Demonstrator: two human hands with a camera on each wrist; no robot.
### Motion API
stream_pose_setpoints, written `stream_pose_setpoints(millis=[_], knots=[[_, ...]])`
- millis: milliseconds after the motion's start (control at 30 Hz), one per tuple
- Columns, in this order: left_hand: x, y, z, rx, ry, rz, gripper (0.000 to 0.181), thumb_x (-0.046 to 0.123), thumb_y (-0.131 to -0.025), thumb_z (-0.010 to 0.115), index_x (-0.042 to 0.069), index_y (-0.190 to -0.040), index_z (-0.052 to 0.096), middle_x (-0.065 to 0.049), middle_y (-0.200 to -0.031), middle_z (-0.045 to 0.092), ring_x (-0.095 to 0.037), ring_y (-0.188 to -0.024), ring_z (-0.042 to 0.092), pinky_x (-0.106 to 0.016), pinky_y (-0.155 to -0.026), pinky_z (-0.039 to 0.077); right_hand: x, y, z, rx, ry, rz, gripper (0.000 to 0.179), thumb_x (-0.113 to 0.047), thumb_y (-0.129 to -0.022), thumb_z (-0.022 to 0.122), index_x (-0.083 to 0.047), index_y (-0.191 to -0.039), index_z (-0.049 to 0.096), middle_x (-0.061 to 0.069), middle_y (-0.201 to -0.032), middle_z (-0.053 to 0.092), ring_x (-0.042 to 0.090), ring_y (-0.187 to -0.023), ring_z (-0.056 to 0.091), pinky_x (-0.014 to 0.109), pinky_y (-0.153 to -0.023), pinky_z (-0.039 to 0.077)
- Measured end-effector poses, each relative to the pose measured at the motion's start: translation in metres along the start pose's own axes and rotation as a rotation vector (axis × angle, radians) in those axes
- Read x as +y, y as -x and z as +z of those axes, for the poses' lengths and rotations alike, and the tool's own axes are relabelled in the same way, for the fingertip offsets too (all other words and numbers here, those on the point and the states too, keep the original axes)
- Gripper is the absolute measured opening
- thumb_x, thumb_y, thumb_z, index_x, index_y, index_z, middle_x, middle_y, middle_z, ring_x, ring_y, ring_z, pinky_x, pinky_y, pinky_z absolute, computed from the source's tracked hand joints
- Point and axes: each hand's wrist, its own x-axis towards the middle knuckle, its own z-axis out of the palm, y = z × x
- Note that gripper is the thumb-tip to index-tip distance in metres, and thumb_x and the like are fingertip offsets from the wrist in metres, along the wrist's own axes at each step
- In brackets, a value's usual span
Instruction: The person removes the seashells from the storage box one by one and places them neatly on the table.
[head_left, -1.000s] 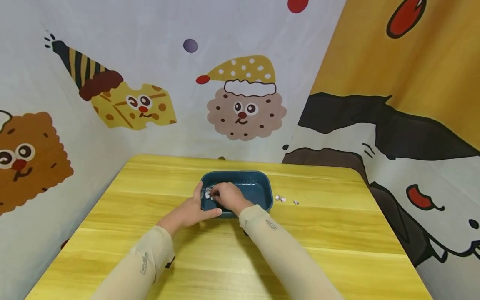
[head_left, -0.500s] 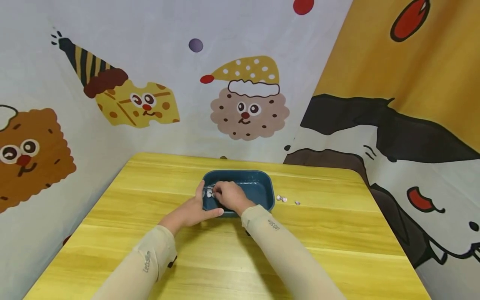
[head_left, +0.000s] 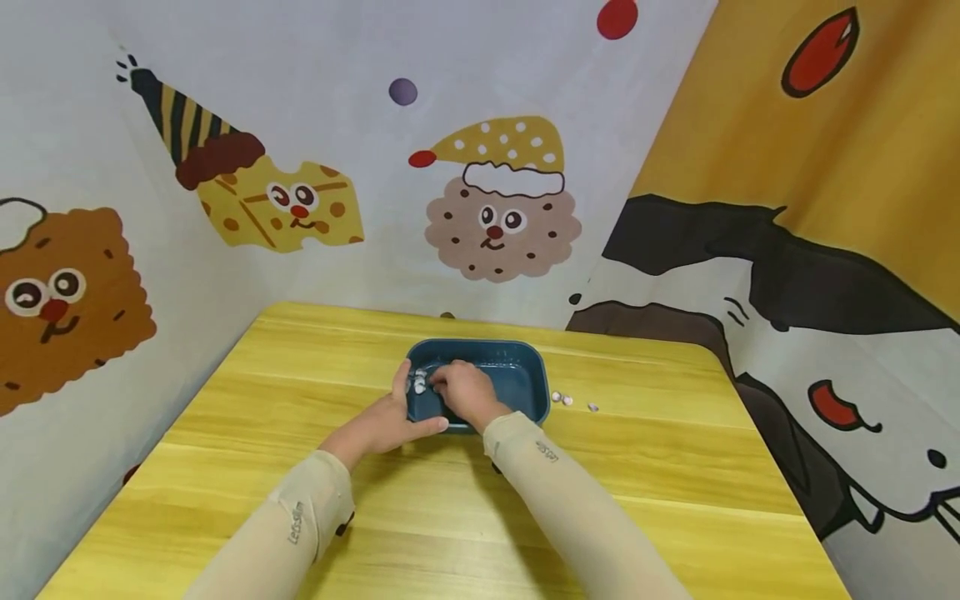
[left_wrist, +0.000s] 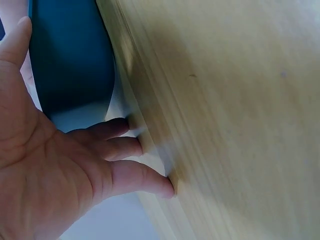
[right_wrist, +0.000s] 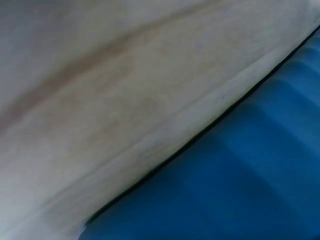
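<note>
A dark blue rectangular bin [head_left: 517,383] stands on the table. My left hand [head_left: 378,423] rests against its left end, fingers along the outside and thumb at the front rim; the left wrist view shows this left hand [left_wrist: 55,165] with its fingers extended beside the bin wall [left_wrist: 75,55]. Inside, at the left end, lies a small group of whitish, shell-like pieces [head_left: 420,387]. My right hand [head_left: 467,392] reaches into the bin with bent fingers, tips just right of those pieces. Whether a piece sits between its fingertips is hidden. The right wrist view shows only the bin's blurred blue side [right_wrist: 240,175].
Right of the bin, a few similar whitish pieces [head_left: 567,401] lie on the yellow wood-grain table [head_left: 660,467]. Behind the table hangs a cloth [head_left: 315,283] printed with cartoon figures.
My right hand's fingertips have drawn back slightly to the right from the whitish pieces inside the bin. My left hand keeps its place on the bin. The head view has shifted a little.
</note>
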Motion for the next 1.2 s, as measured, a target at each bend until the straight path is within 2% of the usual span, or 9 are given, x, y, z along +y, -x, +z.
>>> stream_pose_setpoints(millis=[267, 400, 533, 667, 833, 967, 1100, 1200], knots=[[0.001, 0.003, -0.001, 0.000, 0.023, 0.011, 0.132, 0.074, -0.094, 0.066, 0.017, -0.168, -0.027, -0.037, -0.158, 0.048, -0.043, -0.135, 0.062, -0.057, -0.114, 0.048, 0.000, -0.001, 0.000, 0.024, -0.049, 0.016, 0.019, -0.026, -0.105, 0.072, -0.022, -0.121, 0.082, -0.003, -0.120, 0.080, 0.020, -0.111, 0.076, 0.043, -0.096, 0.063], [0.002, 0.003, -0.001, -0.002, 0.000, 0.013, 0.132, 0.075, -0.094, 0.066, 0.015, -0.168, -0.025, -0.037, -0.156, 0.050, -0.041, -0.133, 0.064, -0.056, -0.112, 0.050, 0.001, 0.002, -0.001, 0.013, -0.076, -0.008, 0.020, -0.023, -0.106, 0.070, -0.020, -0.123, 0.081, -0.001, -0.122, 0.080, 0.021, -0.113, 0.075, 0.043, -0.098, 0.062], [0.001, 0.002, 0.000, 0.001, -0.011, 0.016, 0.131, 0.074, -0.095, 0.065, 0.014, -0.168, -0.025, -0.036, -0.153, 0.053, -0.039, -0.129, 0.067, -0.055, -0.111, 0.051, 0.001, 0.004, -0.003, 0.002, -0.096, -0.052, 0.021, -0.020, -0.105, 0.071, -0.016, -0.123, 0.080, 0.002, -0.120, 0.080, 0.021, -0.109, 0.076, 0.040, -0.094, 0.063], [0.000, 0.002, 0.000, 0.003, -0.015, 0.008, 0.131, 0.078, -0.094, 0.063, 0.013, -0.169, -0.023, -0.037, -0.157, 0.049, -0.042, -0.133, 0.064, -0.058, -0.113, 0.050, 0.002, 0.009, -0.011, 0.002, -0.128, -0.079, 0.022, -0.018, -0.104, 0.072, -0.013, -0.125, 0.078, 0.004, -0.119, 0.080, 0.020, -0.107, 0.077, 0.037, -0.092, 0.064], [0.003, 0.001, 0.000, -0.002, -0.024, -0.006, 0.135, 0.084, -0.089, 0.062, 0.012, -0.170, -0.021, -0.037, -0.162, 0.042, -0.048, -0.143, 0.056, -0.061, -0.118, 0.045, 0.009, 0.022, -0.034, 0.014, -0.251, -0.051, 0.023, -0.018, -0.105, 0.071, -0.011, -0.127, 0.076, 0.003, -0.116, 0.080, 0.019, -0.104, 0.076, 0.037, -0.090, 0.064], [0.004, 0.000, 0.002, 0.003, -0.023, -0.007, 0.137, 0.084, -0.088, 0.063, 0.013, -0.170, -0.021, -0.036, -0.166, 0.037, -0.049, -0.148, 0.050, -0.062, -0.122, 0.041, 0.024, 0.038, -0.060, 0.052, -0.338, -0.010, 0.025, -0.020, -0.104, 0.072, -0.011, -0.128, 0.075, 0.002, -0.112, 0.079, 0.017, -0.100, 0.075, 0.036, -0.087, 0.064], [0.004, 0.000, 0.003, 0.015, -0.023, -0.021, 0.136, 0.082, -0.089, 0.065, 0.016, -0.170, -0.021, -0.036, -0.167, 0.036, -0.051, -0.149, 0.049, -0.064, -0.122, 0.040, 0.049, 0.063, -0.093, 0.087, -0.411, 0.051, 0.030, -0.020, -0.103, 0.074, -0.009, -0.131, 0.073, 0.003, -0.111, 0.078, 0.017, -0.098, 0.073, 0.035, -0.084, 0.062], [0.002, 0.000, 0.003, 0.026, -0.031, -0.035, 0.136, 0.082, -0.088, 0.066, 0.017, -0.170, -0.021, -0.036, -0.165, 0.040, -0.050, -0.144, 0.054, -0.064, -0.119, 0.044, 0.076, 0.085, -0.119, 0.111, -0.442, 0.108, 0.033, -0.020, -0.102, 0.075, -0.008, -0.133, 0.072, 0.005, -0.109, 0.077, 0.020, -0.096, 0.071, 0.034, -0.078, 0.061]])
